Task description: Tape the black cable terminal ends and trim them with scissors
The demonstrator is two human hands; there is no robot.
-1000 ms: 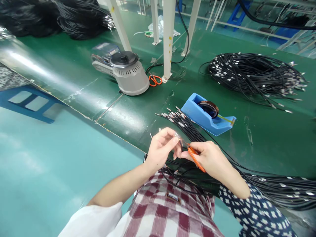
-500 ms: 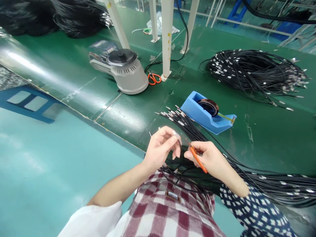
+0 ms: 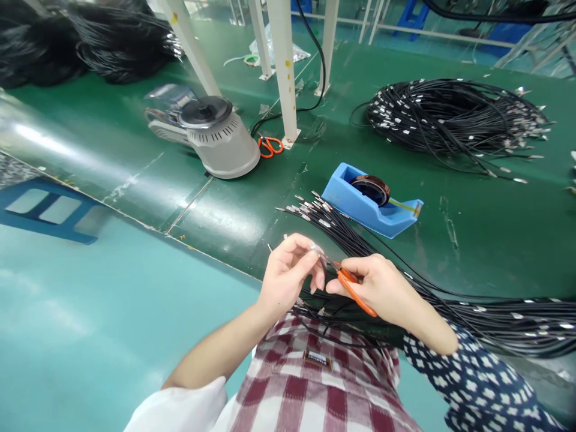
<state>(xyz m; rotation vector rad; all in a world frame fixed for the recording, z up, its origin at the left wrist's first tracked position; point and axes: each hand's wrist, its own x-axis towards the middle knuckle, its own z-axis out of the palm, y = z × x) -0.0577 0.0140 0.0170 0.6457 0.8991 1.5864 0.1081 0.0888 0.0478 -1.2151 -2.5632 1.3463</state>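
Observation:
My left hand (image 3: 288, 270) pinches the end of a black cable (image 3: 323, 263) between thumb and fingertips, and a pale, shiny tip shows at the pinch. My right hand (image 3: 382, 285) is closed around orange-handled scissors (image 3: 357, 297). Their thin blades point left and reach the cable end at my left fingertips; whether they touch it I cannot tell. Behind my hands lies a bundle of black cables (image 3: 346, 234) with silvery ends. More cables run under my hands and off to the right.
A blue tape dispenser (image 3: 366, 204) with a brown roll stands beyond the bundle. Farther back are a grey round machine (image 3: 225, 141), orange-handled scissors (image 3: 270, 147) by a white post (image 3: 287, 78), and a large cable coil (image 3: 454, 120). The green table's edge (image 3: 216, 258) runs along the left.
My right hand has brought the scissors left, so their blades now reach the cable end in my left hand. The scissors' handles look more spread. The whole view has shifted slightly.

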